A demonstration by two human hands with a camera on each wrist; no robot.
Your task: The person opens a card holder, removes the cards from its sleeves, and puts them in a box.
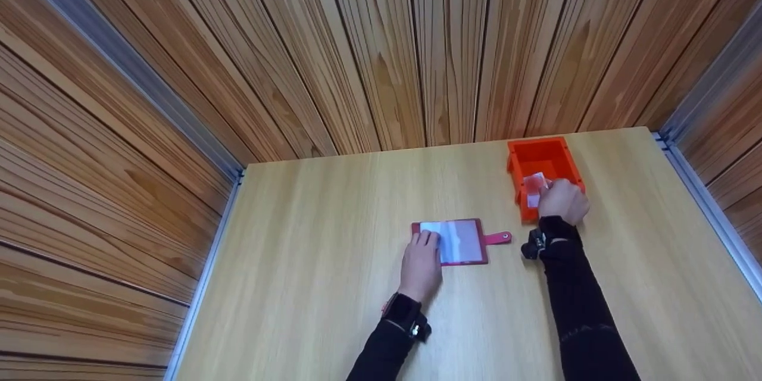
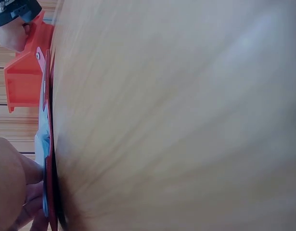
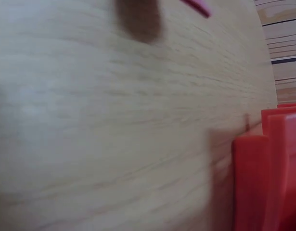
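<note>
A card holder (image 1: 459, 241) with a dark red cover lies opened on the table, its snap strap (image 1: 499, 238) pointing right and a shiny clear sleeve showing on top. My left hand (image 1: 421, 265) rests on its left part, fingers pressing the sleeve; the left wrist view shows the thumb (image 2: 32, 171) touching it from above. My right hand (image 1: 564, 201) is over the near end of an orange bin (image 1: 545, 155), fingers curled, pinching a small pinkish-white card (image 1: 535, 182). The right wrist view shows the bin's wall (image 3: 251, 183) but not the fingers' hold.
The light wooden table (image 1: 309, 250) runs back to a wood-plank wall (image 1: 381, 53). Metal rails (image 1: 199, 274) border it at left and right. The bin stands near the back right, a little beyond the card holder's strap.
</note>
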